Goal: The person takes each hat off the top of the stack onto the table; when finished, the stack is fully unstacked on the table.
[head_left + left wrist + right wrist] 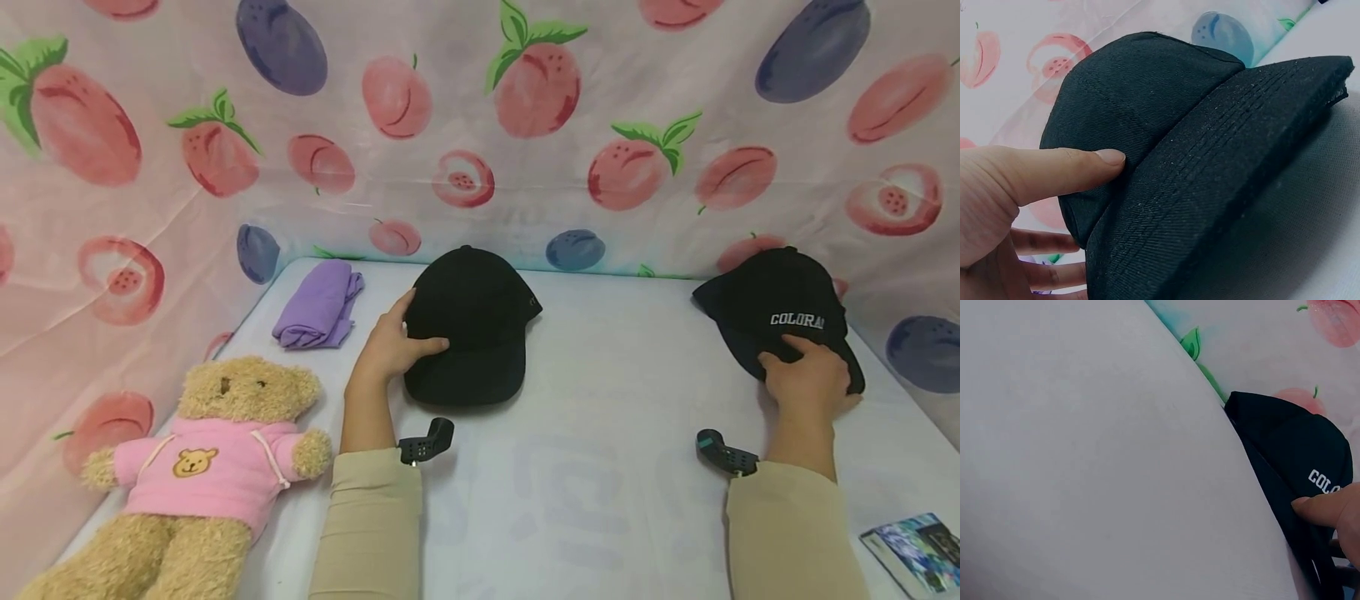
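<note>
Left of centre, a plain black baseball cap (pixel 467 333) sits on the white surface with its brim towards me. My left hand (pixel 388 342) holds it by the left side. In the left wrist view the thumb (pixel 1079 167) lies across the crown close to the brim seam, and the other fingers go behind the cap. A second dark cap (pixel 787 292), with white lettering on the front, is at the far right. My right hand (pixel 810 379) grips its brim, thumb on top near the lettering. The fingers beneath are partly hidden in the right wrist view.
A folded purple cloth (pixel 318 304) lies at the back left. A teddy bear (pixel 217 467) in a pink top lies at the front left. A small book (pixel 918 550) is at the right edge. Fruit-printed curtain (pixel 465 100) hangs behind and along the sides.
</note>
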A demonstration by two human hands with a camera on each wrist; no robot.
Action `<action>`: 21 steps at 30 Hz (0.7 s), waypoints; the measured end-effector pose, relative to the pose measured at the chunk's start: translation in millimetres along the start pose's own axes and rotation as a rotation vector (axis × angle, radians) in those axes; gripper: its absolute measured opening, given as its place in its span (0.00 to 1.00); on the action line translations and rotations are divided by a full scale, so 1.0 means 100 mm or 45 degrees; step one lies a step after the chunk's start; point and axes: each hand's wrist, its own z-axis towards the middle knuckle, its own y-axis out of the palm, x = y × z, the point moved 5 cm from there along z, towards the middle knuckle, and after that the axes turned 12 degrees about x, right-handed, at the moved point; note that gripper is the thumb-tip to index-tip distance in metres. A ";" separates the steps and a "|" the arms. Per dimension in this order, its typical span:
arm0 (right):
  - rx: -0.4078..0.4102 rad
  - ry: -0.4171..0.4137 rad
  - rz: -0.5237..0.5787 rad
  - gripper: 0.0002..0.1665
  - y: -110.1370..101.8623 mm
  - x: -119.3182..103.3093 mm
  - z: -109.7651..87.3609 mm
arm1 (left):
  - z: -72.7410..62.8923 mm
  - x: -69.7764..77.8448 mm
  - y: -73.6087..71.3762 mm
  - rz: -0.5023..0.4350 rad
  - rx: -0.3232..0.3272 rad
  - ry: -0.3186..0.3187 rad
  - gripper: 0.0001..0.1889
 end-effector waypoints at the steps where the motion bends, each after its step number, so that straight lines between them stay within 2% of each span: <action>1: 0.003 -0.009 0.004 0.37 0.00 0.00 0.00 | 0.00 0.00 0.00 0.002 -0.001 -0.005 0.54; 16: 0.049 -0.039 0.046 0.36 0.01 0.01 0.00 | -0.01 -0.01 0.00 0.007 0.000 -0.019 0.54; 21: 0.018 -0.025 0.035 0.41 0.03 0.07 -0.01 | 0.00 0.00 0.01 -0.025 -0.008 0.008 0.54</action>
